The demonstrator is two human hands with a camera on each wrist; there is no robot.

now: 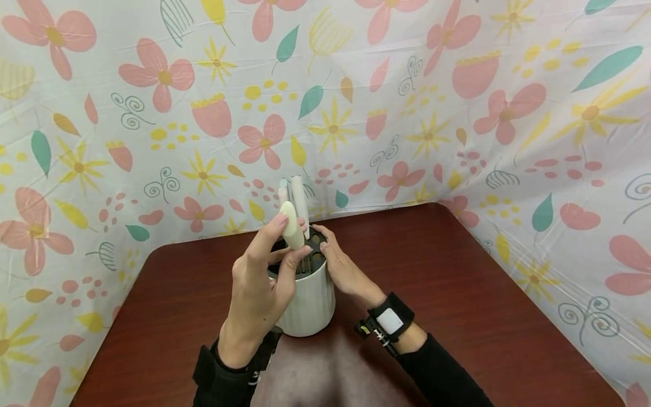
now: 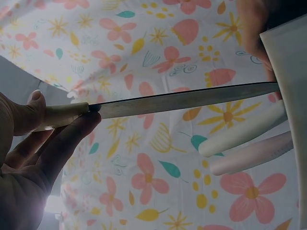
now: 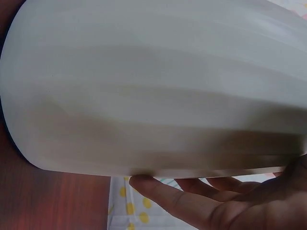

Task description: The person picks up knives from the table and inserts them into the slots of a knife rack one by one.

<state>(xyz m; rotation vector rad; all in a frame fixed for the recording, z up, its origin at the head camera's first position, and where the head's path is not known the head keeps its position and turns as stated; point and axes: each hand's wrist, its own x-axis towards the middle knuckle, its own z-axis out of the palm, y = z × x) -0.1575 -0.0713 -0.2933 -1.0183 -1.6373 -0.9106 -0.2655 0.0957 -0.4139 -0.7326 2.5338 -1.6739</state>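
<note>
Head view: left hand (image 1: 256, 282) holds knife (image 1: 292, 226) blade-down into holder (image 1: 307, 299).

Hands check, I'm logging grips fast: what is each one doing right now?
Left hand: pinches the knife by its cream handle.
Right hand: open, fingers resting on the white holder rim.

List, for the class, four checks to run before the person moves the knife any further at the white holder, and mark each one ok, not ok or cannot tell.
1. Left hand has a firm grip on the knife handle: ok.
2. Right hand steadies the white holder: ok.
3. Blade tip lined up with a free slot: cannot tell.
4. Right fingers clear of the blade: cannot tell.
5. Holder upright on the table: ok.
</note>
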